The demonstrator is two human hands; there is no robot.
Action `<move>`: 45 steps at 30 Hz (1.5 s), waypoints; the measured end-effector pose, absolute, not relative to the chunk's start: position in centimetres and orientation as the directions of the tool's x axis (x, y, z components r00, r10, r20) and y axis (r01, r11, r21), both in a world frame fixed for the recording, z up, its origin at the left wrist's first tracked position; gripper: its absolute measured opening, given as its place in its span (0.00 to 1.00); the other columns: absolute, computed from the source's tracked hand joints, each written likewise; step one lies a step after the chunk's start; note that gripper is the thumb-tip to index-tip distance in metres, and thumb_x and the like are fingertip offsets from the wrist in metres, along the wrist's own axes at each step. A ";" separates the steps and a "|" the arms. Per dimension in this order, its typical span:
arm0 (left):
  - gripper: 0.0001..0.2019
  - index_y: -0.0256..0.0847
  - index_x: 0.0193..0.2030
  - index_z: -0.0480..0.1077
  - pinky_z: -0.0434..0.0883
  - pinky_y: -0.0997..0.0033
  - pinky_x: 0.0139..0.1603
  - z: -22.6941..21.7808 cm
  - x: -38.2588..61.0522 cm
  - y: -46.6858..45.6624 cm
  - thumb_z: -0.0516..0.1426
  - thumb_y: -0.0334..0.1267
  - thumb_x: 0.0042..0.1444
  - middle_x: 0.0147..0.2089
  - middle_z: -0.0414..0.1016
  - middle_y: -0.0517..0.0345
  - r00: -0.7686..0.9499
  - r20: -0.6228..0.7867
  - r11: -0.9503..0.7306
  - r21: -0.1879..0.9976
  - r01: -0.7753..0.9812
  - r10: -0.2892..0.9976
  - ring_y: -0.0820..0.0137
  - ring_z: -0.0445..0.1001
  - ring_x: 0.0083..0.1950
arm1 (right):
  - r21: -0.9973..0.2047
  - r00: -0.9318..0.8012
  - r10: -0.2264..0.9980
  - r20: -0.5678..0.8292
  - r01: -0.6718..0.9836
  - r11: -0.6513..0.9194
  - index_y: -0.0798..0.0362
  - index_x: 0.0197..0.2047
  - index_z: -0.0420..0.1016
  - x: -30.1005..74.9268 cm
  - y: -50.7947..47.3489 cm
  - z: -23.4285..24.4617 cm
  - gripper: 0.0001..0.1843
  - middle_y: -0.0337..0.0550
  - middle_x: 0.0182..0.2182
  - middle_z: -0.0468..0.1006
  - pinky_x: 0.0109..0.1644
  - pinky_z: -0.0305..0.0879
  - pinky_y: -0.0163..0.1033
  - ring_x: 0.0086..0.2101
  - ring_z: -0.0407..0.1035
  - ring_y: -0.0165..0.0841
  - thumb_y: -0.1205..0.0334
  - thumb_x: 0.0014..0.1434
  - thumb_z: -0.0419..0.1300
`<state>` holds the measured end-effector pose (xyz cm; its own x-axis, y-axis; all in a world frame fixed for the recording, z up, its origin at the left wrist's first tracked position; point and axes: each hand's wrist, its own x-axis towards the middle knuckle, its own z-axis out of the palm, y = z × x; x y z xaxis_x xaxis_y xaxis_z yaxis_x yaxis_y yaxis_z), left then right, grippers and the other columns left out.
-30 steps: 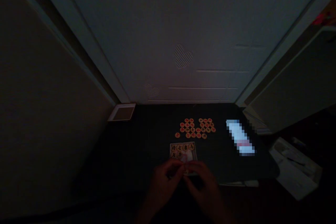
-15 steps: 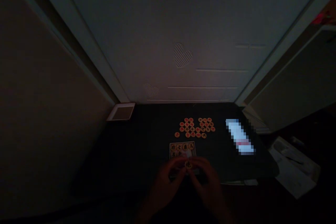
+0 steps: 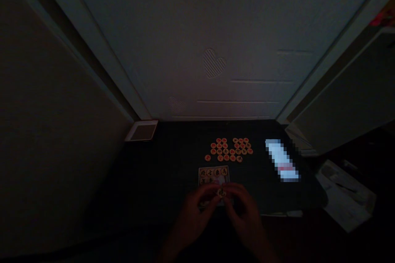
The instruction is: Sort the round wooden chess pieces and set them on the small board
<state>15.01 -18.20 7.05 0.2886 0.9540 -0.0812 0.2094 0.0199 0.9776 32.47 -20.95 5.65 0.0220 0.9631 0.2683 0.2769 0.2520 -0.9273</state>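
Note:
Between the fingertips of my left hand [image 3: 199, 207] and my right hand [image 3: 242, 207] is one round Chinese chess piece [image 3: 221, 192] with a dark character facing up. Both hands are closed in a pinch on it, above the near part of a small shallow box [image 3: 228, 172]. Rows of dark-lettered pieces [image 3: 210, 172] lie in the far part of that box; my hands cover much of the rest. Beyond the box, loose chess pieces [image 3: 226, 152], most with red characters and some with dark ones, lie flat in two clusters on the dark table.
The dark table [image 3: 160, 172] meets a pale door [image 3: 173, 49] with raised hearts. A shallow tray or lid [image 3: 131, 136] sits at its far left corner. A bright, pixelated oblong [image 3: 282, 160] lies on the right. Papers [image 3: 345, 209] are below the table's right edge.
Both hands stay together around the same chess piece, with hardly any movement. The whole view has shifted very slightly; the loose pieces and the box stand as before.

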 end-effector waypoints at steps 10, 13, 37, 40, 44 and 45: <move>0.12 0.48 0.52 0.75 0.74 0.60 0.58 6.5 14.9 -18.3 0.59 0.42 0.63 0.52 0.81 0.56 0.278 -0.083 0.027 0.980 0.198 0.957 0.63 0.79 0.53 | -0.919 0.034 0.960 0.280 0.300 0.257 0.44 0.49 0.77 32.5 -20.9 5.3 0.10 0.45 0.47 0.77 0.53 0.72 0.43 0.48 0.74 0.38 0.61 0.65 0.61; 0.11 0.48 0.51 0.75 0.74 0.61 0.57 6.8 14.8 -18.2 0.60 0.42 0.63 0.51 0.81 0.57 0.287 -0.083 0.022 0.978 0.209 0.954 0.63 0.79 0.52 | -0.908 0.011 0.957 0.291 0.317 0.273 0.43 0.51 0.77 32.5 -20.9 5.3 0.11 0.44 0.48 0.78 0.54 0.71 0.44 0.50 0.74 0.39 0.62 0.65 0.61; 0.09 0.47 0.50 0.74 0.72 0.50 0.59 3.5 10.5 -15.4 0.59 0.39 0.64 0.54 0.76 0.53 0.172 0.333 -0.368 0.721 0.587 0.927 0.59 0.73 0.57 | -0.883 0.063 0.957 0.285 0.405 0.236 0.45 0.49 0.80 34.8 -19.9 5.2 0.10 0.46 0.47 0.79 0.53 0.73 0.46 0.48 0.75 0.40 0.57 0.67 0.61; 0.12 0.49 0.53 0.73 0.71 0.47 0.60 3.0 10.4 -15.4 0.60 0.40 0.63 0.58 0.73 0.52 0.196 0.324 -0.372 0.680 0.632 0.926 0.56 0.71 0.60 | -0.871 0.032 0.963 0.266 0.436 0.226 0.44 0.51 0.80 35.0 -19.7 5.2 0.12 0.47 0.49 0.78 0.55 0.73 0.47 0.49 0.75 0.40 0.57 0.69 0.58; 0.13 0.48 0.54 0.71 0.71 0.46 0.61 2.7 10.6 -15.5 0.60 0.39 0.62 0.61 0.71 0.52 0.214 0.313 -0.374 0.662 0.650 0.925 0.56 0.70 0.61 | -0.852 0.004 0.966 0.259 0.471 0.226 0.43 0.55 0.78 35.1 -19.4 4.8 0.15 0.47 0.50 0.77 0.55 0.73 0.45 0.50 0.74 0.39 0.58 0.70 0.55; 0.12 0.48 0.53 0.71 0.70 0.46 0.61 2.6 10.7 -15.5 0.60 0.39 0.63 0.61 0.71 0.52 0.216 0.310 -0.373 0.658 0.655 0.926 0.56 0.70 0.61 | -0.848 -0.003 0.965 0.262 0.476 0.231 0.43 0.56 0.77 35.1 -19.3 4.7 0.15 0.47 0.51 0.77 0.55 0.73 0.45 0.50 0.74 0.39 0.59 0.70 0.54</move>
